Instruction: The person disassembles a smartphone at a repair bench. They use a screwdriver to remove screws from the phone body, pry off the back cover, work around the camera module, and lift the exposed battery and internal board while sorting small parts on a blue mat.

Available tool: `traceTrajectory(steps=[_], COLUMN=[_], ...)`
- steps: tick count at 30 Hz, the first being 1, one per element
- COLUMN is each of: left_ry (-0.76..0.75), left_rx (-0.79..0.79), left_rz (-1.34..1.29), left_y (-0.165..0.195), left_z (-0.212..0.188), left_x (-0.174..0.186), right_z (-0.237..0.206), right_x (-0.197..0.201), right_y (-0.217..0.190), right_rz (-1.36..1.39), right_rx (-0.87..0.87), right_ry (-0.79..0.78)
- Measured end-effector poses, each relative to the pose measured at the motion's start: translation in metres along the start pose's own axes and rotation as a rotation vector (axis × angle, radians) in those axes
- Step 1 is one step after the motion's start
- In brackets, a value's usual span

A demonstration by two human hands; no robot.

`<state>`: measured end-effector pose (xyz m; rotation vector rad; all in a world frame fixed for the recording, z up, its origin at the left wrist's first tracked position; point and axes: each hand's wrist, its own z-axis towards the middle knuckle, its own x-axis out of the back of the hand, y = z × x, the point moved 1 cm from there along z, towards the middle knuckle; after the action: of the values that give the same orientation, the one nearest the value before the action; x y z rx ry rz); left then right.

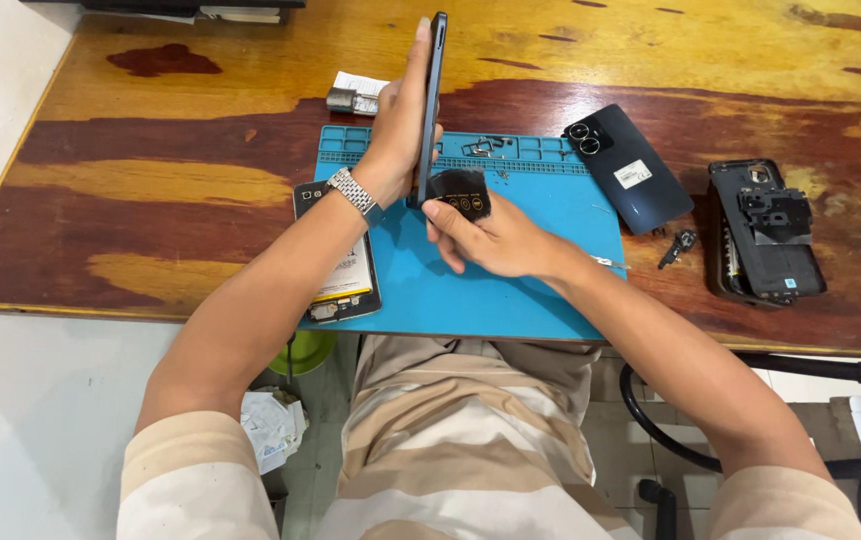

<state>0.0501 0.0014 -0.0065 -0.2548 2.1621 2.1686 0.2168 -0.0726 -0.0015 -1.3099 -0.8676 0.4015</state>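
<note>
Head view looks straight down on a glossy wooden table (200, 190), streaked dark red and honey yellow, with a blue work mat (540, 290) lying near its front edge. That mat is the landmark for everything else.

Above the mat's middle, the left hand (397, 125) is closed around a dark phone (431, 105) held upright on its edge, so only the thin side shows; its screen and back are turned away and cannot be read. A metal link watch (352, 192) sits on that wrist. Just below the phone's lower end, the right hand (495, 240) pinches a small black flat piece (460, 192) with pale round marks between thumb and fingers; what the piece is cannot be made out, and whether it touches the phone is unclear.

At the mat's left edge lies an opened phone body (345, 275), half covered by the left forearm, with a pale battery showing. Off the mat's upper right corner rests a smooth dark back cover (630, 170) with two round camera rings and a small white sticker. Well to the right of the mat lies another opened black phone (762, 235), with a loose dark plate on top. Between it and the mat sits a tiny black part (680, 245), too small to identify. The mat's ribbed top tray holds small bits (485, 148), also unclear. Beyond the mat's upper left corner lies a small metal object on white paper (355, 95).
</note>
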Motion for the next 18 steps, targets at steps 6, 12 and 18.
traceTrajectory(steps=[6, 12, 18], left_ry=[0.055, 0.135, 0.123], left_rx=[0.032, -0.02, -0.168], left_rz=[-0.144, -0.104, -0.149], left_y=[0.001, 0.0, -0.008], left_z=[0.005, 0.015, 0.02], left_x=[0.006, 0.005, 0.011], right_z=[0.001, -0.001, 0.002], right_x=[-0.024, -0.003, 0.024], right_y=[-0.001, -0.001, -0.005], right_rz=[-0.511, -0.239, -0.281], right_rx=[0.158, 0.071, 0.307], right_ry=[-0.123, 0.036, 0.269])
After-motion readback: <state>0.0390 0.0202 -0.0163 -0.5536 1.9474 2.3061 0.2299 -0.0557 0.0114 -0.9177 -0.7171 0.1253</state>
